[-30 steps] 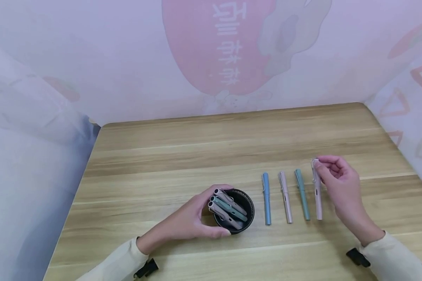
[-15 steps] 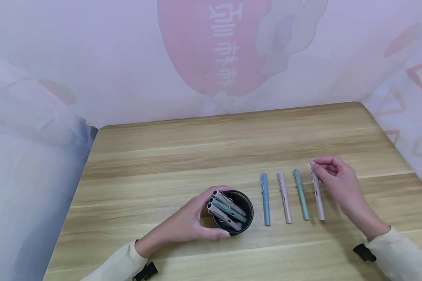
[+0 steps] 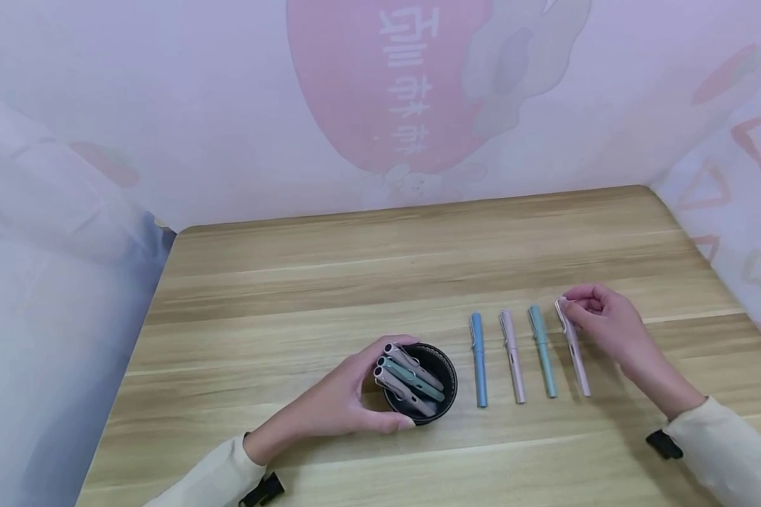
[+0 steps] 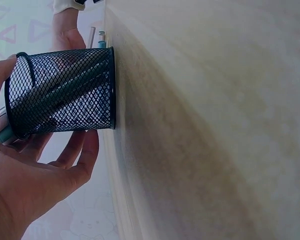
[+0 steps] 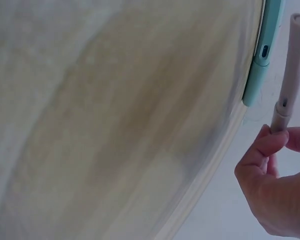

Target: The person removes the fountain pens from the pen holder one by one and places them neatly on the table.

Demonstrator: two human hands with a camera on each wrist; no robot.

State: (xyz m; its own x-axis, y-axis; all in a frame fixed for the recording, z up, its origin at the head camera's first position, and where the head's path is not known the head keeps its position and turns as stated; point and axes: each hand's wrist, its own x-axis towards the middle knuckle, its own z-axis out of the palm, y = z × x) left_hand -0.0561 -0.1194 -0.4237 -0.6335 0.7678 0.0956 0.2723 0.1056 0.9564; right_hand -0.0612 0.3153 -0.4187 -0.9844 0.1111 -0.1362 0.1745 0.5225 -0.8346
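Note:
My left hand [image 3: 339, 399] grips a black mesh pen cup [image 4: 62, 92] standing on the wooden table, thumb and fingers curled round its sides. Three capped pens lean in the cup, a green pen [image 3: 412, 379] between two greyish-pink ones. At the right, my right hand [image 3: 611, 327] pinches one end of a pale pink pen [image 3: 575, 352] between thumb and fingertips; the right wrist view shows this pen [image 5: 293, 70] raised off the tabletop. Left of it lie a teal pen [image 3: 542, 352], a lilac pen [image 3: 513, 358] and a blue pen [image 3: 478, 359], roughly parallel and spaced apart.
The wooden table [image 3: 279, 282] reaches back to a pale printed curtain [image 3: 228, 105], with more fabric hanging along its left and right sides. Dark clips [image 3: 262, 489] show near both sleeves.
My right hand shifts slightly left and toward me with the pale pink pen, whose near end swings to the right. My left hand and the cup stay nearly still.

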